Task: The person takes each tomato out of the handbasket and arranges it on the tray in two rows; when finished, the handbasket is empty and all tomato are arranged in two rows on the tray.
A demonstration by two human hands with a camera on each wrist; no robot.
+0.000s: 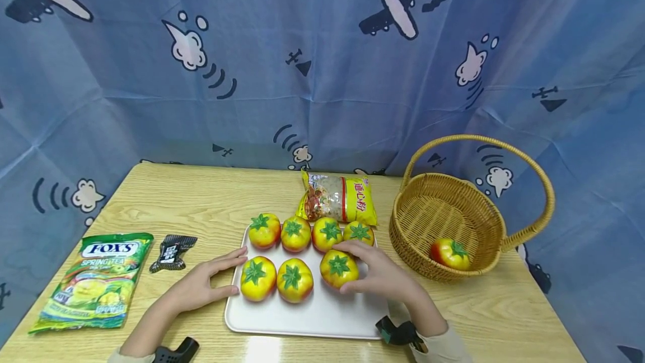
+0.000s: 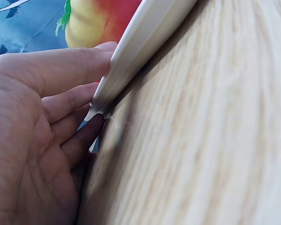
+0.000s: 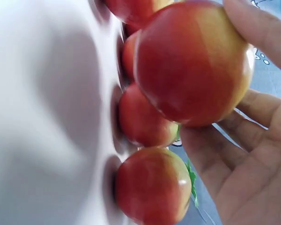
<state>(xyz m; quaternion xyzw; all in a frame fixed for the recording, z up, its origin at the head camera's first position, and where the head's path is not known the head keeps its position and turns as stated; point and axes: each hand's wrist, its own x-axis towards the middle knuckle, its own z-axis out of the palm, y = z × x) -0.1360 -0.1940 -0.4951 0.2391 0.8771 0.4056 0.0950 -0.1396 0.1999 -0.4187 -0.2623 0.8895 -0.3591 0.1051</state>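
My right hand holds a red-and-yellow fruit with a green star-shaped top between thumb and fingers. In the right wrist view this fruit is raised off the white tray, with other fruits behind it. My left hand rests at the left rim of the tray, its fairly straight fingers and thumb touching the edge. Nearest to it on the tray is a fruit, with another fruit beside it. Several more fruits line the tray's back side.
A wicker basket with a tall handle stands right of the tray, one fruit inside. Behind the tray lies a yellow pasta bag. To the left are a green FOX'S candy bag and a small black packet. A blue curtain hangs behind.
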